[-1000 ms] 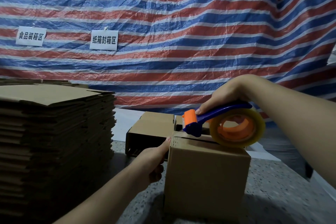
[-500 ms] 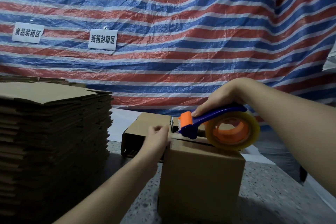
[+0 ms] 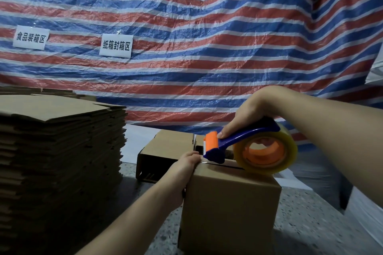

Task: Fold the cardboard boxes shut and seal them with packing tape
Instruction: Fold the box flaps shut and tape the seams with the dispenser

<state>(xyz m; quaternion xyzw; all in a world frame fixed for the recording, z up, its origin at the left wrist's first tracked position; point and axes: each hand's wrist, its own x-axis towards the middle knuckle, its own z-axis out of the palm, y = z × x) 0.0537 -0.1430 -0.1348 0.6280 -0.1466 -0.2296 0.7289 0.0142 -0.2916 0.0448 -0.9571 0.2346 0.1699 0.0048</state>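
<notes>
Two hands on one closed cardboard box, nearest the camera, standing on a speckled floor or table. Left hand grips the box's top left edge, fingers curled over the rim, seemingly pinning the tape's free end where a thin shiny strip shows. Right hand is clamped round the blue handle of the tape dispenser, thumb pressed near the orange cutter head; its clear tape roll rests on the box top, over the dark seam between the flaps. Sealing looks just begun. Risks: if the left hand lets go early, the tape end could lift and the strip would not bond; pulling off-line would miss the seam; the flaps show a gap, so light pressure may leave it sealed open. Behind, a second cardboard box lies open on its side. Left, a tall stack of flattened cartons. Far back, a striped tarp with two paper signs.
</notes>
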